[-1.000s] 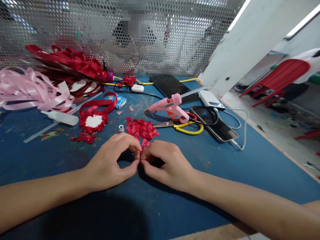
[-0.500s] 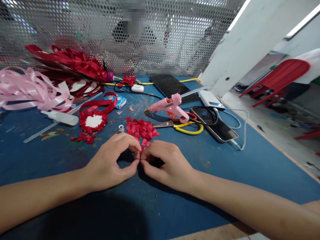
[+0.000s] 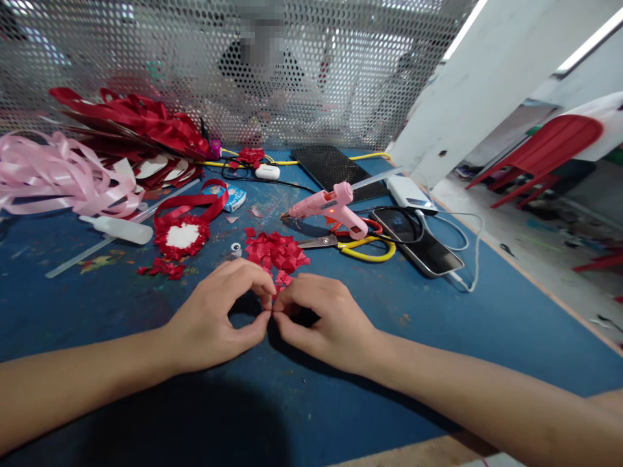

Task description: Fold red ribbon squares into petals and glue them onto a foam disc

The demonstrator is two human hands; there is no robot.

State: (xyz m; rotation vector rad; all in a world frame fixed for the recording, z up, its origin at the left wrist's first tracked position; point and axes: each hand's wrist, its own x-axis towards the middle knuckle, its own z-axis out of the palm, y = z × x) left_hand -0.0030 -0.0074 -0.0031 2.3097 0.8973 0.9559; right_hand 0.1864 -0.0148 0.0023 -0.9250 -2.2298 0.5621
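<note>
My left hand (image 3: 217, 321) and my right hand (image 3: 324, 321) meet fingertip to fingertip low over the blue table (image 3: 487, 324). Both pinch one small red ribbon piece (image 3: 273, 310), mostly hidden by the fingers. Just beyond the fingers lies a pile of small red ribbon pieces (image 3: 276, 251). A red rosette with a white centre (image 3: 182, 235) lies to the left of that pile, with a red ribbon loop behind it.
A pink glue gun (image 3: 331, 206), yellow-handled scissors (image 3: 357, 246) and a phone (image 3: 418, 241) with a cable lie to the right. Pink ribbon (image 3: 58, 175), red ribbon (image 3: 141, 120) and a white squeeze bottle (image 3: 119, 228) sit left. A perforated metal screen (image 3: 341, 71) closes the back; a person is behind it.
</note>
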